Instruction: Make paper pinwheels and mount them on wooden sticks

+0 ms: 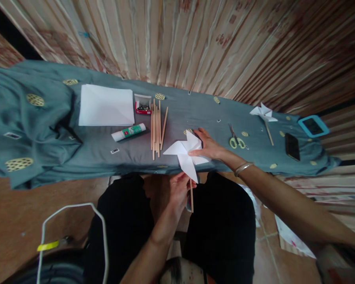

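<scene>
A white paper pinwheel (pixel 184 152) on a thin wooden stick (pixel 191 197) is between my two hands at the near edge of the cloth. Below its blades, my left hand (pixel 179 188) is closed around the upper part of the stick. My right hand (pixel 206 146) grips the pinwheel from the right, its thumb lying over the paper near the centre and its fingers behind the blades. The stick's lower end points down toward my lap. Where the paper meets the stick is hidden.
Left of my hands lie several wooden sticks (pixel 156 128), a glue stick (pixel 129 132), a small red box of pins (pixel 143 106) and white paper sheets (pixel 106 105). To the right are scissors (pixel 236 141), another pinwheel (pixel 264 113), a black phone (pixel 292 146) and a blue-framed device (pixel 313 126).
</scene>
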The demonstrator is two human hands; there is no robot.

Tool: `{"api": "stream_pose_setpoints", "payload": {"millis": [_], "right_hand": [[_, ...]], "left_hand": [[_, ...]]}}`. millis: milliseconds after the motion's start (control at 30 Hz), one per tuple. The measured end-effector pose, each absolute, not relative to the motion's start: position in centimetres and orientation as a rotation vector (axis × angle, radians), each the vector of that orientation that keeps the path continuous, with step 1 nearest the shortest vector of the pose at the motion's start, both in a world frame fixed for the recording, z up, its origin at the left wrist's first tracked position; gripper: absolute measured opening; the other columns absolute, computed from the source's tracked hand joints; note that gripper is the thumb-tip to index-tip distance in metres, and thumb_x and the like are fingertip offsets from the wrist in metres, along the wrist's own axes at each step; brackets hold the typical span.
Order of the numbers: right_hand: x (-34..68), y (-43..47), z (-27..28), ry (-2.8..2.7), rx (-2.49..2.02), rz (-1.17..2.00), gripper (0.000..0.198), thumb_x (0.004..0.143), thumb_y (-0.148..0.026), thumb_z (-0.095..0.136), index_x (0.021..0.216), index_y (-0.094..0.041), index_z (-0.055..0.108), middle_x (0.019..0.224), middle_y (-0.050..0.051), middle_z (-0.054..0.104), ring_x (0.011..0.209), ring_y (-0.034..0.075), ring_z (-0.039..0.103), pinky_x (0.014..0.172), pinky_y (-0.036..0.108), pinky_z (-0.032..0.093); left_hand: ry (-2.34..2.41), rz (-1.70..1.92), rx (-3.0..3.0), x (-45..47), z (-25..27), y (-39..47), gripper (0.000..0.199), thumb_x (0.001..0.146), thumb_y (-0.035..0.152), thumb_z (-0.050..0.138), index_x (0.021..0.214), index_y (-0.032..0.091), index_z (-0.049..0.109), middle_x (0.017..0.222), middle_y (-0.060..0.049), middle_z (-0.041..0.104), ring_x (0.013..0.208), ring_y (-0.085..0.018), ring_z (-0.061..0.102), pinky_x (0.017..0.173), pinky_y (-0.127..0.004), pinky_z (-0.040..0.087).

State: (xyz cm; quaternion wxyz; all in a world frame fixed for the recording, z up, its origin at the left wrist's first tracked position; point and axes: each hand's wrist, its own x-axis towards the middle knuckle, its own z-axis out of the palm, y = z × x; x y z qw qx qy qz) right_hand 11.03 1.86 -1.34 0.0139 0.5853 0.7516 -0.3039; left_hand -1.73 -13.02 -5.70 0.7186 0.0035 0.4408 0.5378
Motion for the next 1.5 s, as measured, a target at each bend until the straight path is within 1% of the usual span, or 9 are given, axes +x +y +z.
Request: {"api": "stream_pose_setpoints", "payload": {"millis": [167,333,467,633,900,1000,1133,1300,1500], "right_hand": [[11.06,1.73,-1.19,2.349,1.823,-0.923,0.117,0.058,-0.057,0.080,0.153,-0.016,0.025,0.163,0.016,0.010,0.150,0.033,0.011,0.122,0.046,0.015],[11.30,1.76,-1.41,2.385,1.823,-0.941,0.114,0.058,-0.057,0.081,0.152,-0.021,0.027,0.164,0.013,0.012,0.151,0.033,0.011,0.122,0.048,0.015],[11.32,1.62,-1.37,2.371,1.832,-0.927,0.115,0.059,-0.057,0.080,0.152,-0.015,0.027,0.163,0.017,0.011,0.150,0.032,0.012,0.122,0.046,0.015],[11.48,1.50,-1.29,2.401,1.825,-0.946,0.112,0.060,-0.057,0.079,0.152,-0.021,0.028,0.164,0.013,0.012,0.151,0.032,0.011,0.121,0.048,0.015],[11.50,1.50,-1.21,2.396,1.826,-0.946,0.112,0.059,-0.057,0.080,0.152,-0.022,0.029,0.163,0.012,0.013,0.150,0.032,0.013,0.121,0.047,0.016],[11.35,1.46,-1.18,2.379,1.839,-0.931,0.112,0.059,-0.056,0.080,0.152,-0.020,0.029,0.163,0.013,0.013,0.150,0.033,0.013,0.122,0.046,0.016],[11.20,1.45,-1.20,2.379,1.851,-0.946,0.112,0.059,-0.058,0.079,0.152,-0.022,0.029,0.164,0.012,0.013,0.150,0.033,0.014,0.121,0.047,0.016],[11.09,1.42,-1.39,2.349,1.875,-0.945,0.114,0.058,-0.060,0.079,0.152,-0.018,0.029,0.163,0.014,0.011,0.150,0.033,0.013,0.122,0.045,0.015],[10.96,1.35,-1.82,2.376,1.911,-0.941,0.113,0.056,-0.060,0.080,0.151,-0.023,0.030,0.163,0.013,0.013,0.150,0.033,0.014,0.121,0.049,0.016]], "left_hand": [[0.980,1.200,-0.027,-1.73,-5.89,-13.08,0.046,0.040,0.039,0.088,0.070,0.011,0.068,0.049,0.000,0.063,0.040,-0.008,0.053,0.045,-0.020,0.043],[0.968,1.202,-0.038,-1.92,-5.58,-13.02,0.048,0.038,0.039,0.089,0.071,0.010,0.069,0.049,0.000,0.064,0.042,-0.008,0.054,0.044,-0.019,0.044],[0.961,1.196,-0.042,-1.93,-5.35,-13.00,0.047,0.038,0.039,0.090,0.068,0.010,0.069,0.049,0.000,0.064,0.041,-0.008,0.054,0.044,-0.019,0.045],[0.962,1.199,-0.053,-1.95,-5.28,-13.08,0.048,0.037,0.040,0.090,0.070,0.010,0.070,0.049,0.000,0.064,0.041,-0.008,0.055,0.044,-0.019,0.046],[0.979,1.194,-0.071,-1.87,-5.41,-13.08,0.038,0.047,0.033,0.089,0.071,0.010,0.070,0.049,0.000,0.063,0.041,-0.008,0.055,0.044,-0.019,0.047],[0.987,1.192,-0.085,-1.81,-5.44,-13.05,0.037,0.047,0.031,0.089,0.071,0.010,0.070,0.051,-0.001,0.065,0.041,-0.009,0.056,0.044,-0.020,0.047],[0.989,1.184,-0.088,-1.85,-5.33,-13.04,0.036,0.047,0.030,0.089,0.071,0.010,0.070,0.052,-0.001,0.065,0.041,-0.009,0.057,0.044,-0.020,0.048],[0.984,1.179,-0.081,-1.87,-5.22,-13.06,0.038,0.046,0.031,0.089,0.072,0.010,0.070,0.052,0.000,0.065,0.043,-0.009,0.057,0.046,-0.020,0.048],[0.975,1.151,-0.071,-1.83,-5.48,-13.10,0.037,0.048,0.033,0.089,0.071,0.012,0.068,0.052,0.002,0.063,0.044,-0.008,0.056,0.047,-0.019,0.047]]}}
